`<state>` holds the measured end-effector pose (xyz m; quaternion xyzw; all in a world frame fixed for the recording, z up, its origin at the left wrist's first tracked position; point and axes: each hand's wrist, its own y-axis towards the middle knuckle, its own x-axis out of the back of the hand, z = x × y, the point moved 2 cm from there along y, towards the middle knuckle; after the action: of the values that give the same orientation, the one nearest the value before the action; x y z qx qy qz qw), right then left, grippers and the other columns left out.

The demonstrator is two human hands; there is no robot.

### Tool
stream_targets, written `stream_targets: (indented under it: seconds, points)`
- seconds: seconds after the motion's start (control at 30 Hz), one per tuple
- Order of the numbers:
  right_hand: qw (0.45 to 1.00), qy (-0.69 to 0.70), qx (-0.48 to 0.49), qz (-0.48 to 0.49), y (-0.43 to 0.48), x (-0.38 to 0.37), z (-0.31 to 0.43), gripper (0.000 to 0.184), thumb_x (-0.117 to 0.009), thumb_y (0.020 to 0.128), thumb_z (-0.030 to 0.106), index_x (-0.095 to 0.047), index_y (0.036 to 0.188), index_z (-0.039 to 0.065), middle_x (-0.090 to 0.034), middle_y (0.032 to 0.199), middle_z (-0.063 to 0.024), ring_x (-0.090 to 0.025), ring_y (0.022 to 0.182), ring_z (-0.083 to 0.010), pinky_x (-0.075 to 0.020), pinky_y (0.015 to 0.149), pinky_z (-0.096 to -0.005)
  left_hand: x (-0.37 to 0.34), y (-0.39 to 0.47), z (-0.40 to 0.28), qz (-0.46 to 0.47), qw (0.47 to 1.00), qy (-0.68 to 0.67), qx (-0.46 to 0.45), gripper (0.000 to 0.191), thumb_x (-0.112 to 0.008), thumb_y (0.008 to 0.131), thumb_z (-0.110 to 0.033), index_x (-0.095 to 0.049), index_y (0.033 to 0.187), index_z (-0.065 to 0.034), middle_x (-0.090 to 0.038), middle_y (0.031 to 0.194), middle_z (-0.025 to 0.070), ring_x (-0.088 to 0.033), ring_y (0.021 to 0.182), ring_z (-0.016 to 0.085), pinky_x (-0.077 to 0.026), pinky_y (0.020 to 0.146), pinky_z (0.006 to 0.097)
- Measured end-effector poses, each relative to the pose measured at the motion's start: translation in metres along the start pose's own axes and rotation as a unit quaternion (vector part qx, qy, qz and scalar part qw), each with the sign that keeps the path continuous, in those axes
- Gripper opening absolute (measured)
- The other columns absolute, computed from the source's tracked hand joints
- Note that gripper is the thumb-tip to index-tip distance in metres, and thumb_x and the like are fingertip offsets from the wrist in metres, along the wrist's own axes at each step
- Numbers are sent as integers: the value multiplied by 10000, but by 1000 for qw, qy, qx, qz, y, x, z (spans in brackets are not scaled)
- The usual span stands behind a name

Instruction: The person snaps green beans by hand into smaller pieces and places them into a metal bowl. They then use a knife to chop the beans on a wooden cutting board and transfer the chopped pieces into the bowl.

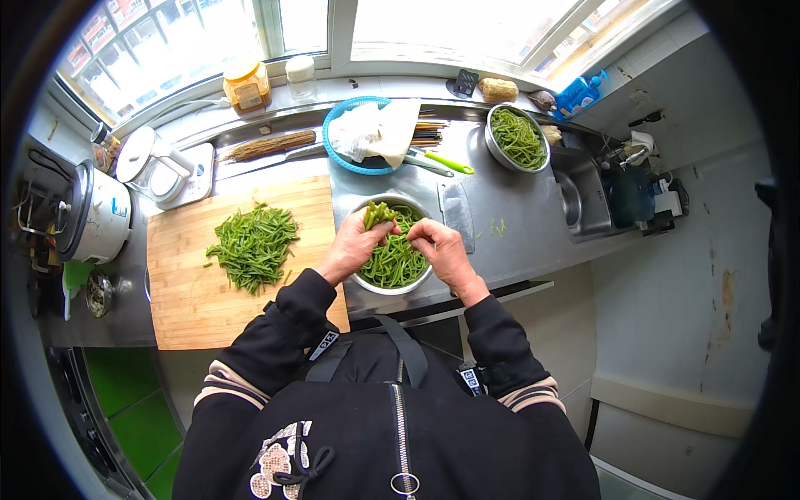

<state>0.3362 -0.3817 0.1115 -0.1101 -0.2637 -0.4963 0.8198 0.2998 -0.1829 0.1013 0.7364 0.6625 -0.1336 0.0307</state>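
Note:
My left hand (pixel 353 247) grips a bunch of thin green vegetable stalks (pixel 379 214), cut ends up, above a round metal bowl (pixel 400 290). More long green stalks (pixel 394 262) fill that bowl. Just right of the bunch is my right hand (pixel 440 247), thumb and fingertips pinched together over the bowl; whether something small is between them I cannot tell. On the wooden cutting board (pixel 181 300) to the left lies a heap of short-cut green pieces (pixel 255 247). A cleaver blade (pixel 457 212) rests flat on the steel counter beyond my right hand.
A second metal bowl (pixel 517 139) of green stalks stands near the sink (pixel 587 200). Behind the work area are a blue basket (pixel 356 167), chopsticks (pixel 428 134) and a green-handled peeler or knife (pixel 456 165). A rice cooker (pixel 103 212) and a kitchen scale (pixel 201 169) stand left.

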Motion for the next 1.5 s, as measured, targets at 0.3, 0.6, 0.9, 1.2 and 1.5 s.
stream_targets:
  seconds: [0.3,0.6,0.9,1.2,1.5]
  points:
    - [990,134,-34,-5,14,10,24,103,-696,849,-49,-692,937,4,-707,837,-44,-674,765,-111,-554,710,-275,-15,3,9,48,998,-2,27,171,-655,974,-104,-664,1125,-23,-693,927,3,-609,814,79,-505,750,259]
    - [984,166,-13,-57,17,7,21,72,-705,864,-49,-692,897,13,-683,869,-18,-649,792,-91,-528,732,-244,-8,7,4,57,996,-41,55,150,-669,976,-101,-699,1104,-31,-708,963,17,-623,827,82,-520,762,246]
    - [975,-192,103,36,-19,-26,-25,129,-725,818,63,-642,913,89,-604,882,-90,-646,851,-317,-526,724,-411,18,7,-11,45,995,-80,48,169,-598,1034,-149,-650,1137,-26,-710,989,47,-659,882,118,-535,812,266]
    - [995,-56,-51,-70,-8,-19,-11,130,-726,827,80,-598,836,57,-635,783,-87,-651,690,-264,-522,638,-391,16,-2,9,44,985,-137,99,157,-588,1035,-136,-651,1101,-9,-705,956,64,-698,833,153,-569,735,274]
    - [988,-102,43,-107,0,-22,48,126,-706,840,69,-583,867,65,-652,797,-83,-667,684,-297,-530,605,-396,-3,-1,25,-10,966,-244,80,218,-630,1000,-97,-630,1209,-35,-694,1084,43,-680,904,138,-592,729,270]
